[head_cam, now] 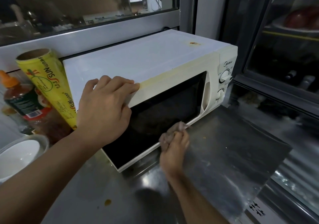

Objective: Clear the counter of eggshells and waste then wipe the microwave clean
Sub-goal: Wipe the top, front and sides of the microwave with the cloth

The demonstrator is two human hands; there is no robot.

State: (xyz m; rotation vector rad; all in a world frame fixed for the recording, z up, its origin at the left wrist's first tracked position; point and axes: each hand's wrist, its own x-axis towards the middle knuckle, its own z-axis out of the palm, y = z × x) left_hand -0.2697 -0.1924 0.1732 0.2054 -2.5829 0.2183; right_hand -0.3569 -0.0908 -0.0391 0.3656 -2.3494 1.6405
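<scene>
Nearest the viewer, at 7 o'clock, a bare left forearm reaches up from the lower left corner across a steel bench (pixel 224 154), whose surface shows smears and a small orange-brown drip (pixel 107 202) at 6 o'clock. The left hand (pixel 105 110) sits near the centre, palm down on the front left top corner of a white microwave (pixel 138 59), fingers laid fairly straight along its top front edge and thumb hanging over the dark glass door (pixel 164 106); it holds nothing. At 5 o'clock the right forearm comes up from the bottom edge, and the right hand (pixel 174 147) has its fingers curled round a bunched pinkish-grey cloth (pixel 172 132), pressed against the lower edge of the door. The microwave stands on the bench, filling the middle from 10 to 3 o'clock, with two control dials (pixel 224 77) on its right-hand panel. At 9 o'clock a yellow roll of cling wrap (pixel 50 87) leans against the microwave's left side, a sauce bottle (pixel 19 99) with an orange cap just left of it, and white bowls (pixel 20 154) at 8 o'clock. Dark glass panels rise behind and to the right.
</scene>
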